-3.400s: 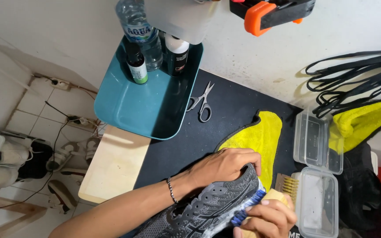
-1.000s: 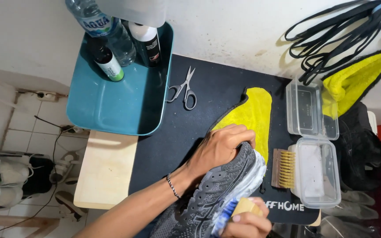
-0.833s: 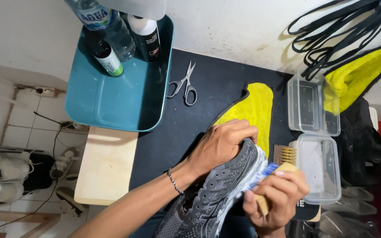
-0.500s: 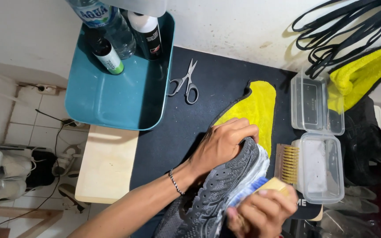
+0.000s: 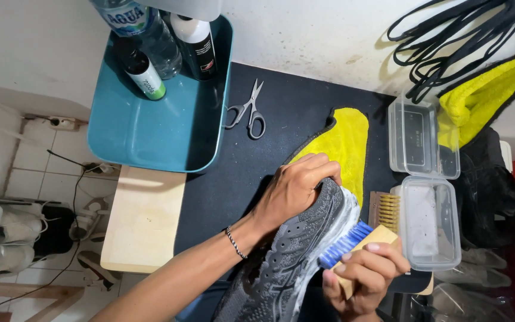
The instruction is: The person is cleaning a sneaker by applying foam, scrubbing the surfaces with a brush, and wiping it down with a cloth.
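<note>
My left hand (image 5: 296,188) grips the toe of a grey knit sneaker (image 5: 293,256), holding it over a black mat (image 5: 287,119). White foam coats the shoe's toe edge. My right hand (image 5: 365,277) holds a wooden brush with blue bristles (image 5: 347,243), the bristles pressed against the shoe's side near the toe. A thin bracelet circles my left wrist.
A yellow cloth (image 5: 344,140) lies under the toe. A second wooden brush (image 5: 384,209) and clear plastic containers (image 5: 427,223) sit to the right. Scissors (image 5: 247,112) lie on the mat. A teal tray (image 5: 162,113) holds bottles. Black laces (image 5: 448,42) and another yellow cloth (image 5: 484,98) lie at the far right.
My right hand has been moving the blue brush back and forth along the shoe's toe side. My left hand has kept its grip on the shoe.
</note>
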